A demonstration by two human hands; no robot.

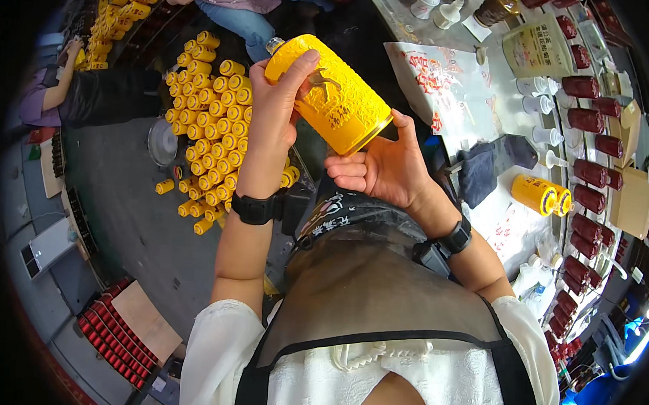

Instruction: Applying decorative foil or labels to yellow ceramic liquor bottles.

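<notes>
A bright yellow bottle [336, 91] with raised patterning and a dark figure on its side lies tilted in front of me. My left hand [277, 103] grips it near its neck end, thumb laid across the top. The silver-coloured neck points up and left. Beneath the bottle's base, my right hand [384, 162] is turned palm up with fingers stretched out. Its thumb reaches beside the base rim; whether it touches cannot be made out.
Many yellow bottles [215, 125] stand grouped on the left. Two more yellow bottles [538, 195] are on the right-hand table [511, 156], near a dark cloth [478, 173], white funnels [537, 103] and dark red bottles [585, 118]. Other people [235, 7] sit at the far left.
</notes>
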